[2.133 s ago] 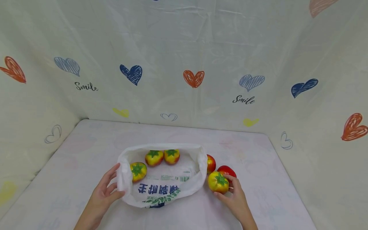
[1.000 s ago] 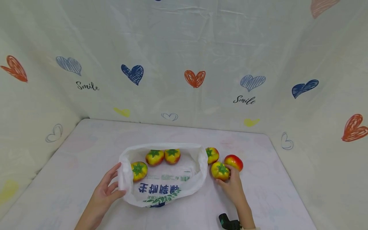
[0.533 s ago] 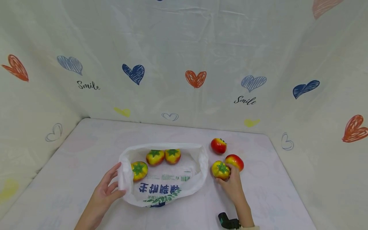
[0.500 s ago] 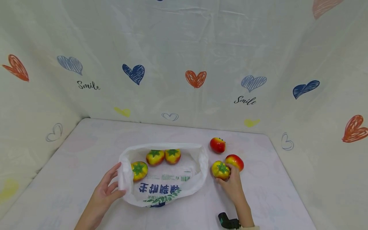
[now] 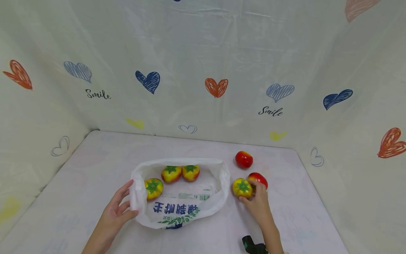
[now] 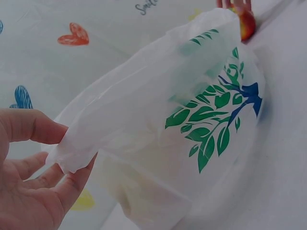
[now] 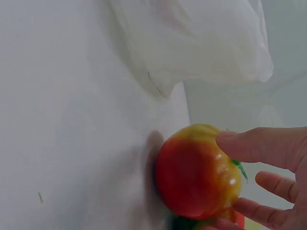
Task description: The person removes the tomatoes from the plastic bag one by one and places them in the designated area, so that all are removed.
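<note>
A white plastic bag (image 5: 213,208) with blue lettering and green leaves lies with its mouth spread. Inside it are a yellow-red tomato (image 5: 153,189) near the left wall and two more tomatoes (image 5: 171,174) at the back. My left hand (image 5: 115,213) pinches the bag's left rim between thumb and fingers; the left wrist view shows the bunched film (image 6: 76,151). To the right of the bag, my right hand (image 5: 258,204) grips a yellow tomato (image 5: 242,188), thumb on the near side and fingers on the far side. Its red underside shows in the right wrist view.
A redder tomato (image 5: 258,179) sits just behind the gripped one, partly hidden by the fingers. Another red tomato (image 5: 244,159) rests farther back. A black device (image 5: 253,246) is by the right wrist. A heart-printed curtain (image 5: 196,53) surrounds the pale table (image 5: 301,211).
The right hand has carried the gripped tomato slightly away from me. The rear tomato has rolled back from beside the bag and turned. The left hand has stayed on the rim.
</note>
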`<state>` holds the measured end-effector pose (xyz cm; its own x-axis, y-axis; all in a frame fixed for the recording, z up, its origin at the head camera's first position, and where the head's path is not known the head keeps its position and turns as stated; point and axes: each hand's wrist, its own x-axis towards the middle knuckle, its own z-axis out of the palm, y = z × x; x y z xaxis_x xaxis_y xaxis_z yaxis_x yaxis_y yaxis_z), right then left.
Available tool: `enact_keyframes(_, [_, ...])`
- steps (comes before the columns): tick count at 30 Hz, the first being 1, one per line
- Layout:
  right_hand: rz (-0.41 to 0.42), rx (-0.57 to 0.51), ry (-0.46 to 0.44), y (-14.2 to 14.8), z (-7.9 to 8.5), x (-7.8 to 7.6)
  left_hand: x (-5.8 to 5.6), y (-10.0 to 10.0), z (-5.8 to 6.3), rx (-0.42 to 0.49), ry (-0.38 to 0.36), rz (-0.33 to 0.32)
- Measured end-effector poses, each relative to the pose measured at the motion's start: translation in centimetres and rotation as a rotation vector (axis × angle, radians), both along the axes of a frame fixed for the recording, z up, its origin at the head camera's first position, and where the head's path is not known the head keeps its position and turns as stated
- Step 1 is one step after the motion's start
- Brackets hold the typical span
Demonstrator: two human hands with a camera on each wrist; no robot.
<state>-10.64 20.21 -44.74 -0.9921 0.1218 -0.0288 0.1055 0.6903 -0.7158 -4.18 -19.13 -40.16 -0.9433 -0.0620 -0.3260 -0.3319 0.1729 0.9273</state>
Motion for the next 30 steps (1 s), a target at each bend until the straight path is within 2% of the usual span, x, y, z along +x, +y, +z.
enact_keyframes(6, [-0.014,-0.010,0.002,-0.3,1.7,0.5,0.1,0.0,0.0,0.006,0.026,-0.002])
enact_keyframes(14, [-0.008,-0.045,0.011,-1.2,3.5,0.9,0.0,0.0,0.0,-0.005,-0.013,0.003])
enact_keyframes(24, [0.051,-0.069,0.125,-3.1,4.5,1.4,0.0,-0.1,0.0,0.001,-0.006,0.002])
enact_keyframes(30, [0.089,-0.096,0.148,-4.4,4.9,1.2,0.0,0.0,-0.1,-0.024,-0.020,0.009])
